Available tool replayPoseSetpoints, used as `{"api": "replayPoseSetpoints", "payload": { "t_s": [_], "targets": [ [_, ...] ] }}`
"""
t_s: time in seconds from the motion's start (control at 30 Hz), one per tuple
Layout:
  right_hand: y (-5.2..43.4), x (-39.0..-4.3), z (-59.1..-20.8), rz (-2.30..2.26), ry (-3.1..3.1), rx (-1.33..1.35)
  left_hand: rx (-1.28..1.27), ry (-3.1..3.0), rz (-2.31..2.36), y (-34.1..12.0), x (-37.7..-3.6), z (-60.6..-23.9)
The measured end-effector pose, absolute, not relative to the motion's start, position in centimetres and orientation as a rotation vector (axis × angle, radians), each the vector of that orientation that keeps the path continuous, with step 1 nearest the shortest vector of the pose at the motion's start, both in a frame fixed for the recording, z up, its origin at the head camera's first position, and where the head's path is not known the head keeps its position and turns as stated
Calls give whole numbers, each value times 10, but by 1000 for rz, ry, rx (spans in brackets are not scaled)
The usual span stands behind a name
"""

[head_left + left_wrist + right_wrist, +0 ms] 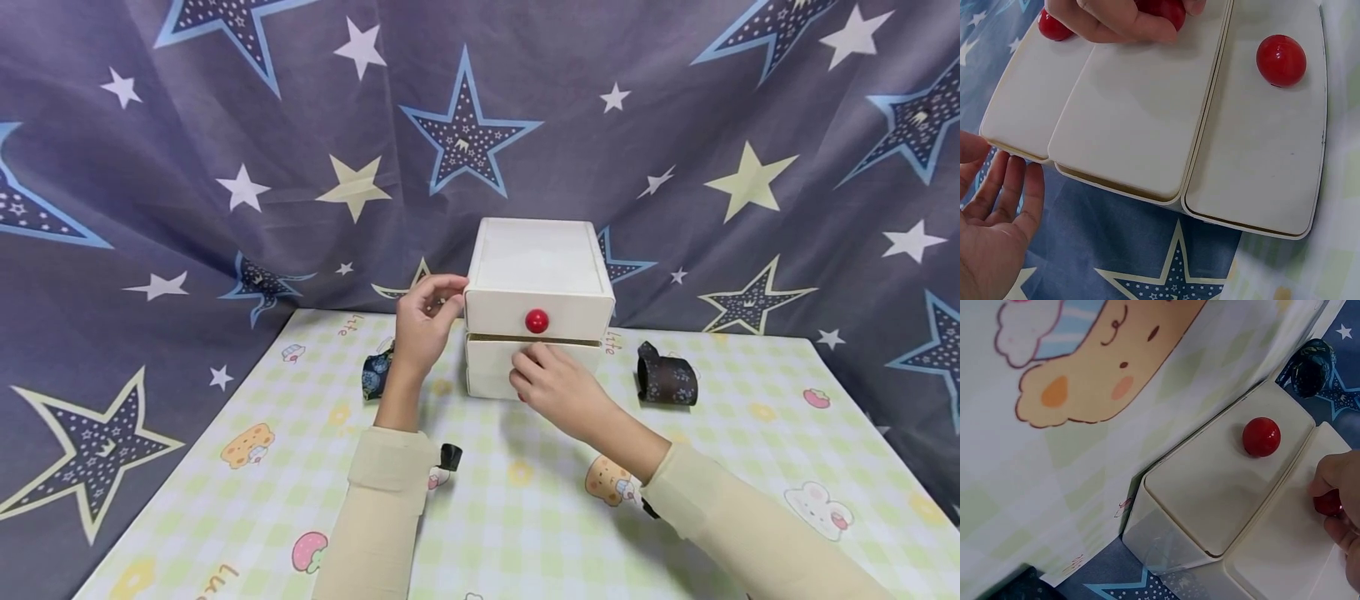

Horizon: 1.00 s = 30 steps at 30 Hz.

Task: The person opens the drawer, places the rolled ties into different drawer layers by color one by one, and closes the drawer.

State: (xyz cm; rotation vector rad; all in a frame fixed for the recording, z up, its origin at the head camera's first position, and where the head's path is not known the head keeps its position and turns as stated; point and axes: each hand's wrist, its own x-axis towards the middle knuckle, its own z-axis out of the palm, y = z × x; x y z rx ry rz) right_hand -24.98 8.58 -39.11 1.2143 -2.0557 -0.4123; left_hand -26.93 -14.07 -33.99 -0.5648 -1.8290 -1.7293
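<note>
Your right hand (555,385) pinches the lower drawer's red knob (1329,503); left hand (424,321), fingers loosely curled, touches the white drawer box (536,258) at its top-left corner.

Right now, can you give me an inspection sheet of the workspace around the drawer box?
Surface: checked mat with cartoon prints.
Job's things: white drawer box; top drawer's red knob free; lower drawer partly hidden by a hand.
Clutter: dark patterned roll right of box; another behind left wrist.
Hands: left hand touches box's left side; right hand pinches lower knob.
Cables: nothing seen.
Surroundings: star-print cloth.
</note>
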Motion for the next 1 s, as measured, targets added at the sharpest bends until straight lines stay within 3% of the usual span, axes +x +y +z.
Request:
{"api": "replayPoseSetpoints", "payload": {
  "t_s": [1.0],
  "targets": [
    [90, -226, -392, -428, -2000, 1253, -561, -1830, -1717, -140, -268, -339]
  ]
}}
